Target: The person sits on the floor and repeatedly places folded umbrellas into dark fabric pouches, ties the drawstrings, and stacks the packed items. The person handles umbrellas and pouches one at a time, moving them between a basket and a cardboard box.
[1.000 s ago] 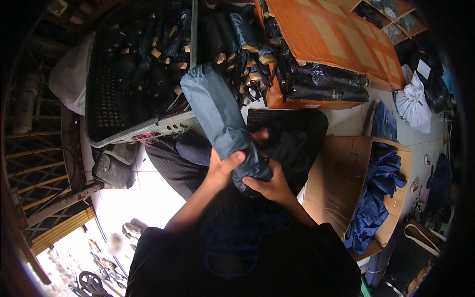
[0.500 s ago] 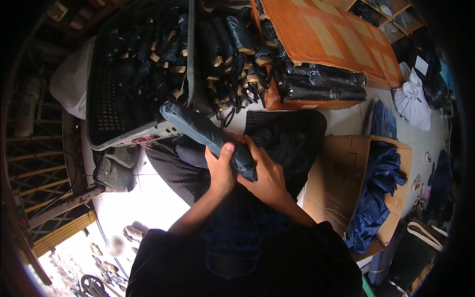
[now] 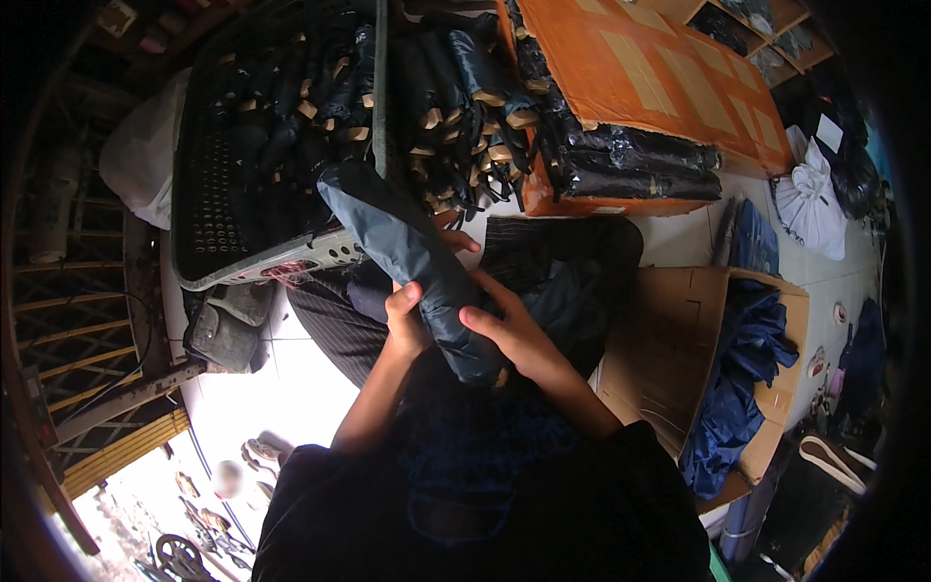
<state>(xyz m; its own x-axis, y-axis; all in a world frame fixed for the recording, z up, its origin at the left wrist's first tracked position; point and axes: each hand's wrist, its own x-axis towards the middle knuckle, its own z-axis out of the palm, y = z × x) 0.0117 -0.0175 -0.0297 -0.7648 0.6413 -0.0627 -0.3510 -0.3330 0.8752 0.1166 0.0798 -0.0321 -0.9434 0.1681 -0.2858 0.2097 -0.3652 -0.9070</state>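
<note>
A folded umbrella (image 3: 412, 267) in dark blue-grey fabric lies slantwise across both my hands above my lap. Its far end points up and left toward the basket; at the near end a bit of light-brown tip shows. My left hand (image 3: 409, 315) grips it from the left, thumb on top and fingers mostly hidden beneath. From the right, my right hand (image 3: 499, 320) wraps it with the thumb laid along the fabric. Similar dark umbrellas with wooden handles (image 3: 456, 107) are piled just beyond, beside the basket.
A black plastic basket (image 3: 381, 116) full of umbrellas stands at the far left. An orange carton (image 3: 645, 63) holds plastic-wrapped dark packs. On the right, an open cardboard box (image 3: 659, 339) contains blue fabric (image 3: 727, 398). A white tied sack (image 3: 813, 204) sits farther right.
The umbrella has turned steeper, its near end coming closer to me. My left hand has shifted left and slightly down; the right thumb now lies on top of the fabric.
</note>
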